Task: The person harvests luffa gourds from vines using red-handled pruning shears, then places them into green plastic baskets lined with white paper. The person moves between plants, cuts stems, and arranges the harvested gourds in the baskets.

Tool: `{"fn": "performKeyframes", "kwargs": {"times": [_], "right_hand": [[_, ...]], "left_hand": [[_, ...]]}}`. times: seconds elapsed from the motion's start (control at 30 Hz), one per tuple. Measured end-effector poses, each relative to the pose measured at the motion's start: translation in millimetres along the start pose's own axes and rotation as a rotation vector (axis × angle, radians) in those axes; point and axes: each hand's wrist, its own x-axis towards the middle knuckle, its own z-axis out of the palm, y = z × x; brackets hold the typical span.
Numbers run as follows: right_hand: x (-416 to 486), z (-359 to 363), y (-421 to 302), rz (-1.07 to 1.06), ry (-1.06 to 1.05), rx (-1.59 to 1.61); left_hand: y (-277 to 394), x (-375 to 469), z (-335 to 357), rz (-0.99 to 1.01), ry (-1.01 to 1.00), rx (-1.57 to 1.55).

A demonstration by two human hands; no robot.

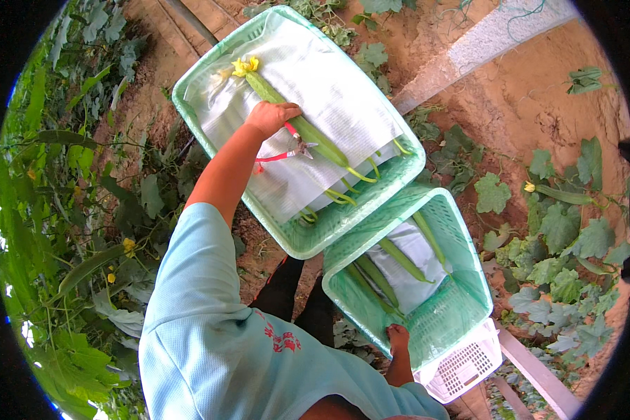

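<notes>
My left hand (pixel 273 118) is closed around a long green luffa gourd (pixel 320 142) with a yellow flower at one end, over white sheeting (pixel 315 68) in the upper green crate (pixel 299 247). Red-handled pruning snips (pixel 300 148) lie beside the gourd, blades apart, one handle reaching my left hand. Stems of several gourds stick out from below the sheeting. My right hand (pixel 398 337) grips the near rim of the lower green crate (pixel 464 231), its fingers partly hidden. Several gourds (pixel 404 260) lie in that crate on pale sheeting.
A white perforated crate (pixel 464 362) is under the lower green crate, above metal rails (pixel 538 373). Leafy vines with hanging gourds (pixel 92 268) crowd the left. More vines (pixel 562 226) and a small flowering gourd (pixel 564 195) lie at right. A pale concrete beam (pixel 483 50) crosses the soil.
</notes>
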Motion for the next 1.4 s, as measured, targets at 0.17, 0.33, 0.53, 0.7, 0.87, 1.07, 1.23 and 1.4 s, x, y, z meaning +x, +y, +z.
{"fn": "performKeyframes", "kwargs": {"times": [0.17,0.33,0.53,0.7,0.87,1.07,1.23,1.4], "right_hand": [[5,0,5,-0.03,0.004,-0.126],[8,0,8,0.009,0.018,-0.025],[-7,-5,-8,-0.039,-0.05,-0.047],[-31,-12,-42,-0.166,-0.036,-0.204],[-26,-20,-64,-0.153,-0.267,-0.054],[-2,-49,-102,-0.176,-0.396,0.02],[-25,-67,-157,-0.275,-0.336,-0.072],[4,-84,-170,-0.287,-0.463,-0.011]], "left_hand": [[-5,-2,6,0.022,0.031,-0.018],[-4,-2,9,-0.009,0.022,-0.006],[11,-17,-20,-0.182,0.069,-0.135],[48,-77,-30,-0.449,0.128,-0.368],[134,-165,-56,-0.455,-0.126,-0.724],[243,-275,-114,-0.42,-0.467,-0.878],[300,-334,-136,-0.447,-0.472,-1.163],[332,-366,-245,-0.813,-0.335,-1.816]]}}
